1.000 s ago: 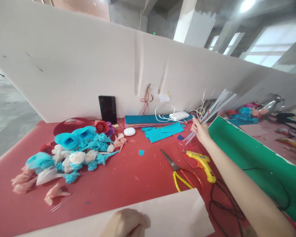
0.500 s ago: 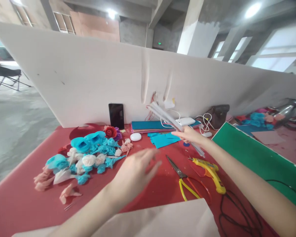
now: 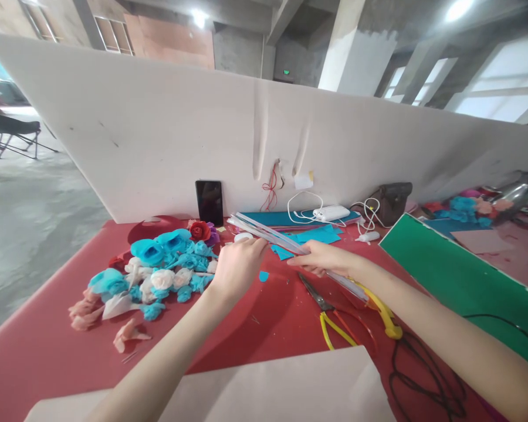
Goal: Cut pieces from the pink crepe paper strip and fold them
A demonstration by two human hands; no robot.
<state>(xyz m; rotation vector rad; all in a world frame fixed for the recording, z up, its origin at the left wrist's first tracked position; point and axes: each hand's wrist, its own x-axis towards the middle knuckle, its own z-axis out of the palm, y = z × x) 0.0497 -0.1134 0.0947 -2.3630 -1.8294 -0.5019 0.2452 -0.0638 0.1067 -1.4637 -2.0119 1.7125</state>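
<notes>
My right hand (image 3: 323,258) is closed round a bundle of clear glue sticks (image 3: 278,235), held level above the red table (image 3: 35,363). My left hand (image 3: 237,265) pinches the bundle near its left end. Both hands hover over the table's middle, above a small teal paper scrap (image 3: 264,275). Just below my right wrist lie yellow-handled scissors (image 3: 328,316) and a yellow glue gun (image 3: 385,313), the gun partly hidden by my forearm.
A heap of teal, white, pink and red paper flowers (image 3: 158,272) lies at the left. A phone (image 3: 209,202), teal paper sheets (image 3: 312,235), a white power bank (image 3: 332,213) and a brown pouch (image 3: 391,202) line the back board. A green board (image 3: 457,287) is at right, a beige sheet (image 3: 281,390) nearest me.
My right hand swung the glue sticks from the right toward the table's middle and lowered them. My left hand rose from the beige sheet and took hold of the bundle.
</notes>
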